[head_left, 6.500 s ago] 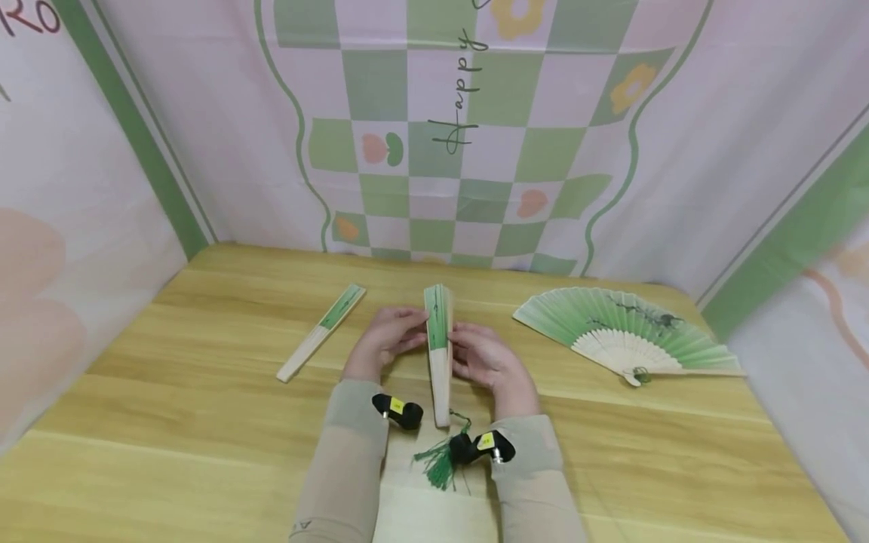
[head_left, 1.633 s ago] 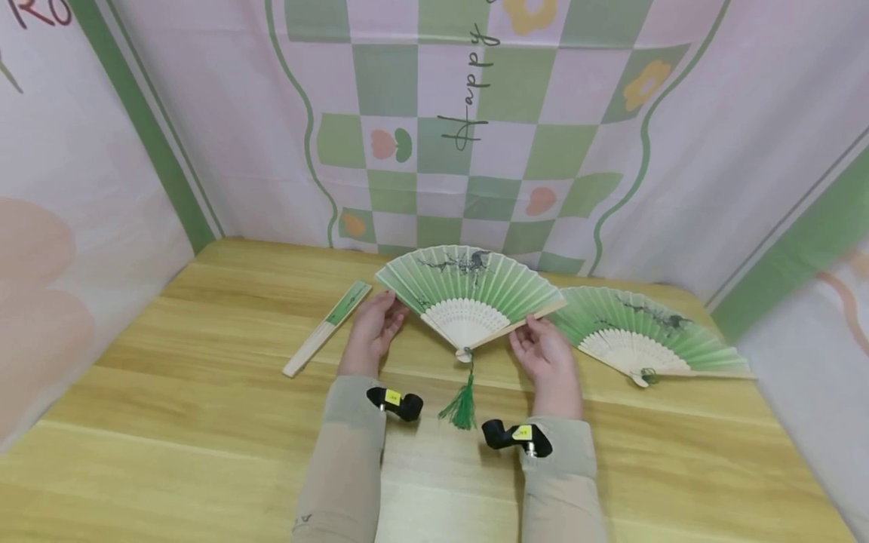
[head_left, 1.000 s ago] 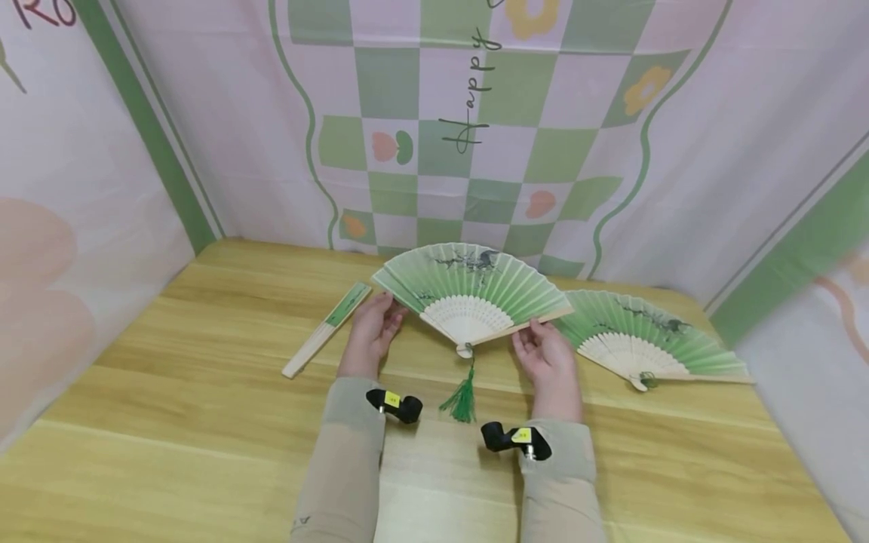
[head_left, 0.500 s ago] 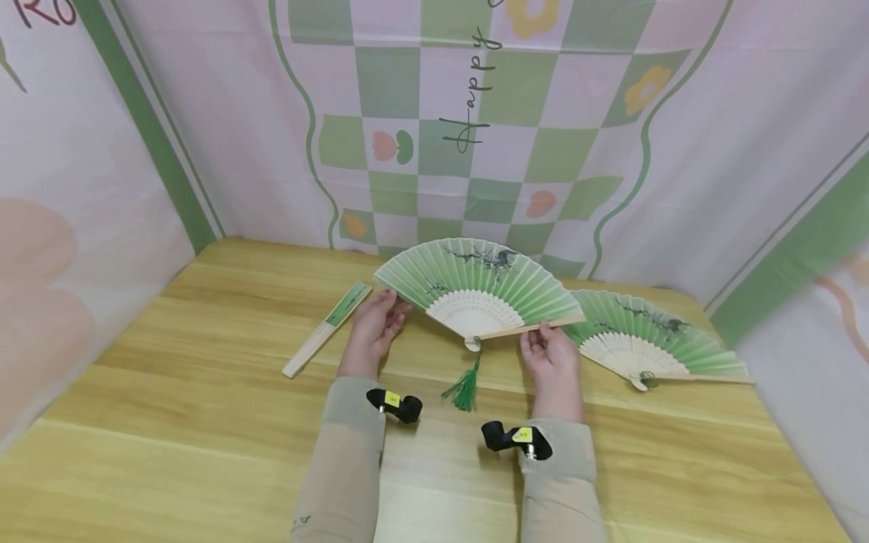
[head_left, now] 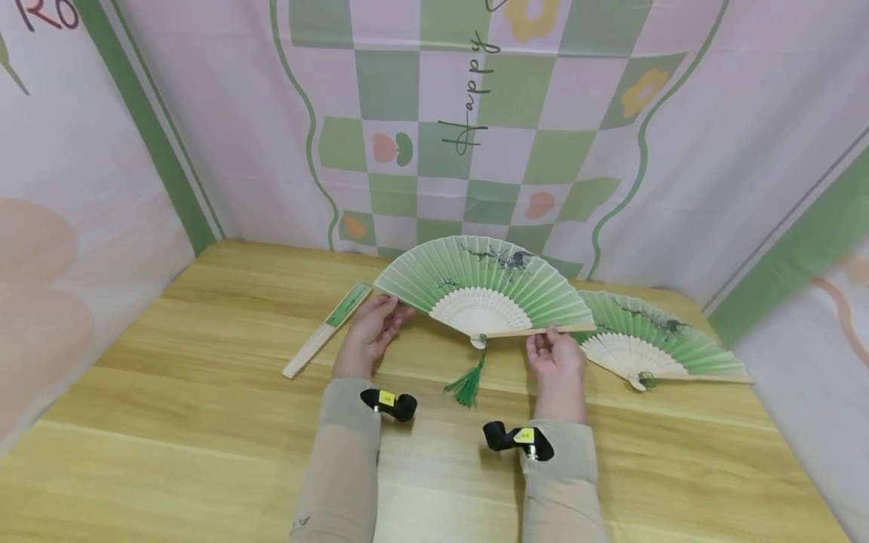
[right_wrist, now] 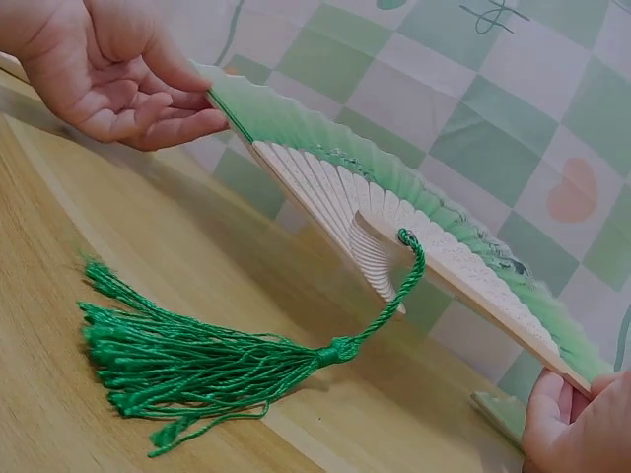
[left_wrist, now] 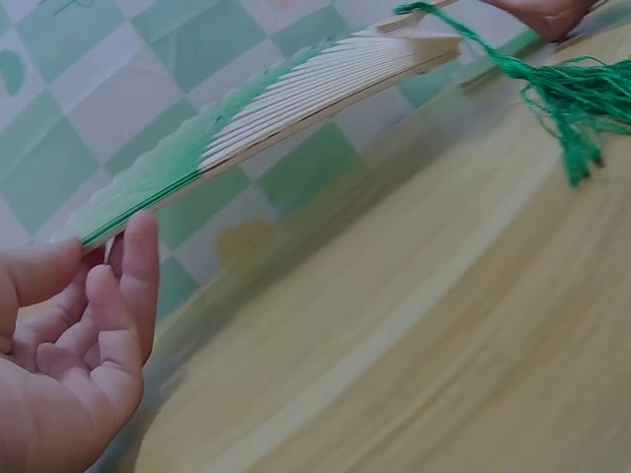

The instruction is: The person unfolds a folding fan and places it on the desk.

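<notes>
Open fan [head_left: 483,290], its long axis running left to right, is held above the desk [head_left: 170,422] near the back edge, the left hand [head_left: 370,326] pinching its left end, the right hand [head_left: 560,363] pinching its right stick, neither nearer. Green tassel [head_left: 467,386] dangles below. Second fan [head_left: 627,353] lies spread toward the back right corner, partly hidden behind it; folded fan [head_left: 327,329] slants just left of the left hand.

We wear long beige sleeves, the left sleeve [head_left: 339,467] and right sleeve [head_left: 560,483] greyer toward the wrists. A black left wrist camera [head_left: 390,408] and right wrist camera [head_left: 514,441], each with a rounded end, bear yellow labels [head_left: 386,397] and small silvery fittings [head_left: 532,453]. A little dark mark [head_left: 302,521] shows low on our left sleeve.
</notes>
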Demonstrator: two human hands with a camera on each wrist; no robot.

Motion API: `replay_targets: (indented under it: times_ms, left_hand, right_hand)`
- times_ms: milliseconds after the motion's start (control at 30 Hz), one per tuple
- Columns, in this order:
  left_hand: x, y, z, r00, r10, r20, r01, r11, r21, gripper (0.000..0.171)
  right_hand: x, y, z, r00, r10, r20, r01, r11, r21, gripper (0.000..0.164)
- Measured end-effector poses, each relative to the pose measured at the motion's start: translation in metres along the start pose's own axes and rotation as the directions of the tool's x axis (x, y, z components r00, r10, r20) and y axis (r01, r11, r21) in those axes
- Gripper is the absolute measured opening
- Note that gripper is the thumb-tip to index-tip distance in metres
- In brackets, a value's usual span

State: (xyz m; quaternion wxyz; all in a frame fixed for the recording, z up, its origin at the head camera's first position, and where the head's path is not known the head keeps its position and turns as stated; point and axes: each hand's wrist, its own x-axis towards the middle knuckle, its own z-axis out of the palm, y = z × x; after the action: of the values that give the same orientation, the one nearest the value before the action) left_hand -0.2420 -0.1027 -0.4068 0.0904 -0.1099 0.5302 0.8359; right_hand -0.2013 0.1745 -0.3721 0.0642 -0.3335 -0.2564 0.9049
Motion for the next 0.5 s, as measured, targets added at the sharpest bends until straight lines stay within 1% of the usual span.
replay_targets:
  times_ms: [167,300,367,500]
  left_hand:
    - [0.0,0.003,-0.007,0.998,-0.013,0.057,0.012,1.0,0.011,0.035]
    - [-0.001,0.004,-0.01,0.994,-0.02,0.105,0.018,1.0,0.024,0.037]
    - [-0.002,0.004,-0.011,0.993,-0.023,0.119,0.019,0.999,0.029,0.037]
    - [-0.003,0.004,-0.011,0.993,-0.021,0.12,0.018,0.999,0.03,0.033]
  right_hand:
    - [0.0,-0.001,-0.001,1.0,-0.005,-0.014,0.005,1.0,-0.003,0.013]
    - [-0.001,-0.003,-0.003,0.999,0.001,-0.038,0.0,1.0,0.027,0.017]
    - [-0.002,-0.004,-0.003,0.999,0.003,-0.047,-0.001,0.999,0.048,0.018]
    - [-0.002,-0.006,-0.003,0.999,-0.003,-0.052,0.006,0.997,0.071,0.018]
